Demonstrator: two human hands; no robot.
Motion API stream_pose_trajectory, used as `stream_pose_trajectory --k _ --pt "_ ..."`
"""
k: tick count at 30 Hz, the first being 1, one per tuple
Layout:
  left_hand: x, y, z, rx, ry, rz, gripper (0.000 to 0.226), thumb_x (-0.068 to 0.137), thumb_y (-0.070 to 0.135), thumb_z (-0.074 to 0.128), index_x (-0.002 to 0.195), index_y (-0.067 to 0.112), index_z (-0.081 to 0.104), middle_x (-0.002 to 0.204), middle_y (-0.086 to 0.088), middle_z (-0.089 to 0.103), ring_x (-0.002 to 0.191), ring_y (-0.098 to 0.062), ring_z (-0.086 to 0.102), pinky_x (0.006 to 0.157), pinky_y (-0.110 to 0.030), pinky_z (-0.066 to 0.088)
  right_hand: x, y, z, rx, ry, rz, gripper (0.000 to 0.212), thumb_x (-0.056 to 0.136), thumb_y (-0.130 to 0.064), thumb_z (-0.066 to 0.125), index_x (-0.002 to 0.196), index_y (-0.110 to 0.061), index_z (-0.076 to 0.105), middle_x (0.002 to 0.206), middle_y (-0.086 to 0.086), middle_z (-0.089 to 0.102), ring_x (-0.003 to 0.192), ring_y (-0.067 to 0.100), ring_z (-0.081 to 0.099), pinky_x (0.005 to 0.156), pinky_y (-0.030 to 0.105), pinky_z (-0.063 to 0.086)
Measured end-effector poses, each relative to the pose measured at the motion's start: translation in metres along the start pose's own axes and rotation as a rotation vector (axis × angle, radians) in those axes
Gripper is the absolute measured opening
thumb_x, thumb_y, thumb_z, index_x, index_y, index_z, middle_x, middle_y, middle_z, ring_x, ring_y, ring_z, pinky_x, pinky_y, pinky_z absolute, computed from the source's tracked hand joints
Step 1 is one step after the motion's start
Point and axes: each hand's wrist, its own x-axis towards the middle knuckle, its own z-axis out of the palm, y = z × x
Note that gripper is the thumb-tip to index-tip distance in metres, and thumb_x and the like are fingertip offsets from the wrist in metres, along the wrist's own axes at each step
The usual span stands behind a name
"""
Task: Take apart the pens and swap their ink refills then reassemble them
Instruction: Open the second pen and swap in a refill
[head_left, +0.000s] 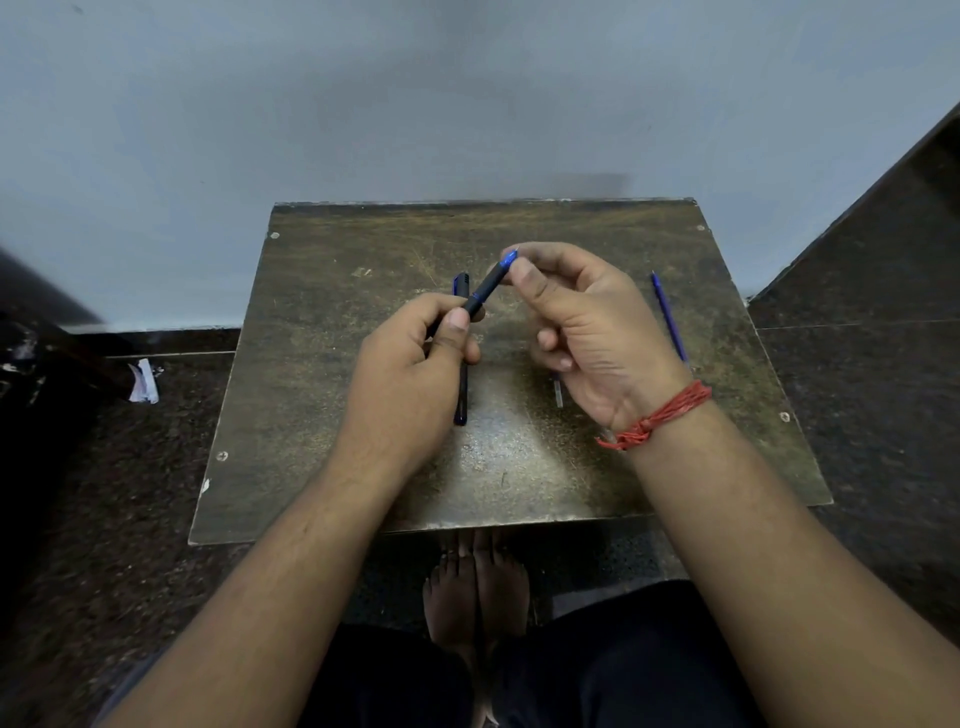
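Note:
Above the middle of the small wooden table (519, 478), both hands hold one dark pen (485, 288) that slants up to the right. My left hand (415, 364) grips its lower barrel. My right hand (582, 322) pinches its blue tip end between thumb and forefinger. A second dark pen (461, 387) lies lengthwise on the table, partly hidden under my left hand. A thin blue refill (670, 317) lies on the table to the right of my right hand. A small grey part (558, 392) rests on the table just under my right palm.
The table stands against a grey wall (467, 104). A dark stone floor (857, 389) surrounds it. A crumpled white scrap (143, 382) lies on the floor at the left. My bare feet (475, 587) show below the table's front edge.

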Motion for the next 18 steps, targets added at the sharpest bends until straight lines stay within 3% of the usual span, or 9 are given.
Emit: stream_pose_trajectory --k 3,7,10,12,15,18 --pt "-0.0005 0.0000 0.0011 -0.007 -0.016 -0.009 0.021 0.102 0.015 0.048 0.100 0.017 0.069 0.072 0.007 0.062 0.060 -0.003 0.050 0.055 -0.008 0.041 -0.0002 -0.0017 -0.0033 0.027 -0.077 0.003 0.023 0.094 0.002 0.058 0.116 -0.003 0.064 0.115 0.018 0.070 0.038 0.001 0.035 0.034 0.015 0.020" --pt "-0.0021 -0.0008 0.0022 -0.003 -0.041 -0.004 0.021 0.102 0.017 0.049 0.100 0.020 0.069 0.072 0.008 0.062 0.054 -0.002 0.049 0.051 -0.011 0.040 0.0009 -0.0013 -0.0015 0.042 -0.109 0.011 0.020 0.094 0.001 0.059 0.111 -0.005 0.067 0.093 0.004 0.073 0.037 0.001 0.033 0.034 0.015 0.020" --pt "-0.0019 -0.0023 0.0030 0.011 -0.054 -0.003 0.020 0.101 0.018 0.050 0.098 0.026 0.068 0.070 0.010 0.062 0.051 0.000 0.046 0.050 -0.011 0.037 0.0011 0.0008 0.0015 0.013 -0.067 0.009 0.005 0.091 -0.006 0.066 0.091 -0.011 0.064 0.064 -0.008 0.063 0.037 0.002 0.032 0.035 0.015 0.019" --pt "-0.0026 -0.0017 0.0037 0.024 -0.061 -0.001 0.019 0.101 0.019 0.051 0.100 0.025 0.068 0.071 0.010 0.063 0.052 0.001 0.047 0.050 -0.011 0.037 0.0011 0.0027 0.0038 -0.002 -0.016 0.017 0.014 0.089 -0.014 0.070 0.082 -0.016 0.058 0.058 -0.010 0.057 0.038 0.003 0.032 0.034 0.014 0.020" --pt "-0.0027 -0.0002 0.0031 0.022 -0.058 0.002 0.019 0.102 0.017 0.050 0.101 0.023 0.068 0.072 0.008 0.062 0.049 0.001 0.047 0.049 -0.010 0.036 0.0009 0.0036 0.0034 -0.026 0.007 0.020 0.017 0.084 -0.023 0.073 0.083 -0.017 0.057 0.064 -0.007 0.060 0.040 0.004 0.035 0.034 0.014 0.022" --pt "-0.0009 -0.0005 0.0013 -0.006 -0.035 -0.010 0.021 0.103 0.017 0.048 0.101 0.020 0.069 0.072 0.007 0.062 0.051 0.000 0.047 0.048 -0.008 0.037 0.0014 0.0014 -0.0008 -0.006 -0.037 0.017 0.014 0.090 -0.013 0.068 0.103 -0.010 0.063 0.094 0.007 0.069 0.041 0.003 0.038 0.036 0.015 0.020"
